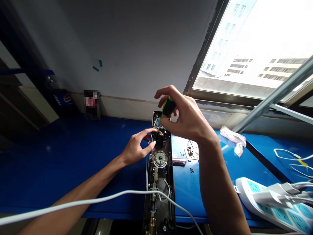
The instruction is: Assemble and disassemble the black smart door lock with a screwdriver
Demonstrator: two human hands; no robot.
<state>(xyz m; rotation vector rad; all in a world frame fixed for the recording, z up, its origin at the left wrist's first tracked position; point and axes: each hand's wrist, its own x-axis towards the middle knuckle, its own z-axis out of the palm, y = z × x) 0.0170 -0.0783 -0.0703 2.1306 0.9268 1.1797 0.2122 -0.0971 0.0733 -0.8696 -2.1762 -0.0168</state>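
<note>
A long, narrow black housing (168, 176) lies open on the blue table, showing a circuit board (156, 122) at its far end, a round metal part (160, 159) midway and brass-coloured fittings nearer me. My right hand (187, 119) is closed around the green and black handle of a screwdriver (168, 107). Its shaft slants down into the housing below the circuit board; the tip is hard to make out. With fingers apart, my left hand (140, 145) rests at the housing's left edge, fingertips by the wires near the screwdriver. Whether it pinches a wire I cannot tell.
Several small screws (192, 170) and a white sheet with parts (192, 151) lie right of the housing. A white power strip (276, 205) with plugs sits at front right. A white cable (110, 195) crosses the foreground. A bottle (62, 98) stands at back left.
</note>
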